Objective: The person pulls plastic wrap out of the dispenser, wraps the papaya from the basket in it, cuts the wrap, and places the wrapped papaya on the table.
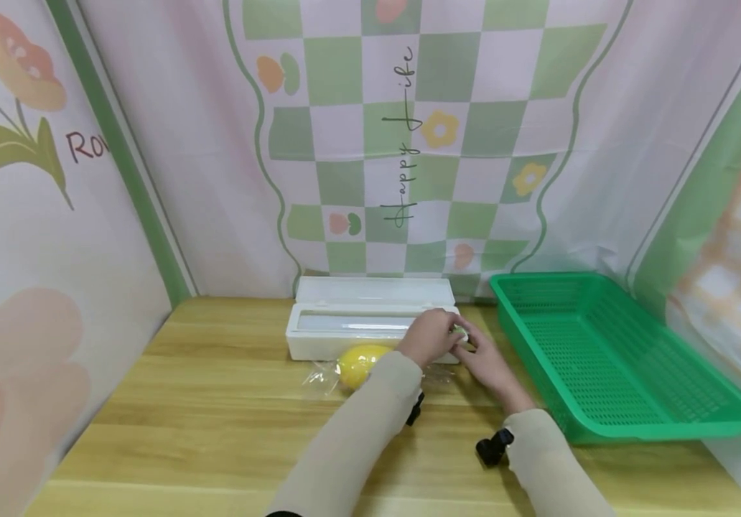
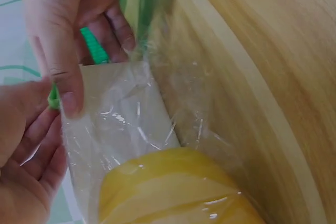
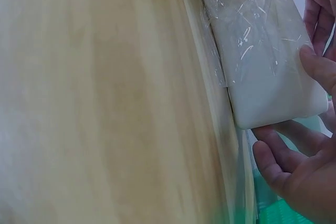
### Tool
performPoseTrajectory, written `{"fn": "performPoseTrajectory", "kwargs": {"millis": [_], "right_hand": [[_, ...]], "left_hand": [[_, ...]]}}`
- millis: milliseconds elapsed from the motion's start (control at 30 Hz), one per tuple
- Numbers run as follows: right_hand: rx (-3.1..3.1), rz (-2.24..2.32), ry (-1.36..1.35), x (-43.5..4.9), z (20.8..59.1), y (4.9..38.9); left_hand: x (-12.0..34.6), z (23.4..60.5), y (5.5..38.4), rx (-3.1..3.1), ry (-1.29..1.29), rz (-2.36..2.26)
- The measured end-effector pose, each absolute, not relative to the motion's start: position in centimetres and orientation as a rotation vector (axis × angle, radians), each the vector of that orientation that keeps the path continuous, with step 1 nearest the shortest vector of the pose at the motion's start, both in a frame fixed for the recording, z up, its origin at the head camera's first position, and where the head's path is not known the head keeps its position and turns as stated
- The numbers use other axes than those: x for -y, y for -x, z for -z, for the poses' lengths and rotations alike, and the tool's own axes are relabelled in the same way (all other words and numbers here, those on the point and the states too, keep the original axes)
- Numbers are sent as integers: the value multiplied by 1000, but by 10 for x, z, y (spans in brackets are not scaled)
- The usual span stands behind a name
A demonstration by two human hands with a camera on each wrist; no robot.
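closest to me, two beige sleeves (image 1: 351,438) reach across the wood-grain desk (image 1: 202,431), each with a small black device (image 1: 495,449) at the wrist. just past them a yellow, lemon-like fruit (image 1: 359,365) sits on the desk in crinkled clear film (image 1: 322,377), whose loose ends spread out on both sides, right in front of a long white box (image 1: 319,350). the two hands meet at that box's right end: the left hand (image 1: 431,336) pinches a small green piece (image 2: 53,98) at the corner, while the right hand (image 1: 488,362) grips the end itself, thumb on the front face and fingers bent round the side. inside the box lies a pale strip, and its lid (image 1: 373,290) stands tipped back behind it. to the right rests a green plastic basket (image 1: 668,431), near the right hand. farthest off hangs a checked curtain (image 1: 338,129) lettered "happy life".
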State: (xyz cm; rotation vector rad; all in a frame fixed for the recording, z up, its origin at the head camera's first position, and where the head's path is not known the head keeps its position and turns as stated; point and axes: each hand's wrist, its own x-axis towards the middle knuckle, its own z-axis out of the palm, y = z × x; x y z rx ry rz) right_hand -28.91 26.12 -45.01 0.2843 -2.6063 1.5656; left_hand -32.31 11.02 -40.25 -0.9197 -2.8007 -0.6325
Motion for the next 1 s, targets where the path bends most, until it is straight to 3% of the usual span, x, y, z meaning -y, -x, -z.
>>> {"fn": "performPoseTrajectory", "kwargs": {"millis": [467, 1000], "right_hand": [[2659, -1545, -257, -262, 449, 291], [2678, -1545, -221, -264, 450, 292]], "left_hand": [[-113, 400, 320, 2816, 700, 173], [-99, 392, 318, 2903, 742, 307]]}}
